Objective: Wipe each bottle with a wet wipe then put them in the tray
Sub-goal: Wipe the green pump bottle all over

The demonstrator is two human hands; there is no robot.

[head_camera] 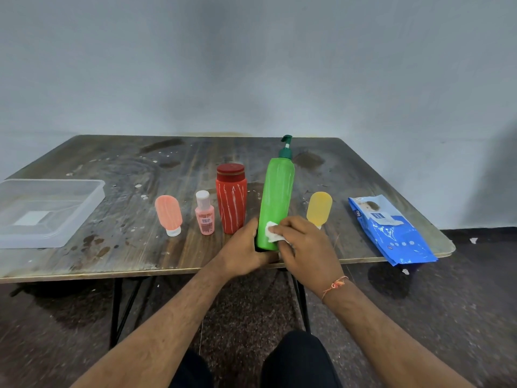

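Table [167,256]: stained wood, against a grey wall.
Left hand [246,250]: gripped the green pump bottle [277,197] at its base.
Right hand [305,247]: pinched a white wipe [272,233] against it.

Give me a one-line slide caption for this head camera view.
Left hand steadies a tall green pump bottle while right hand rubs it with a white wet wipe.

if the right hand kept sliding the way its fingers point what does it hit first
The right hand points left across the green pump bottle; beyond it, the left hand comes first, probably.
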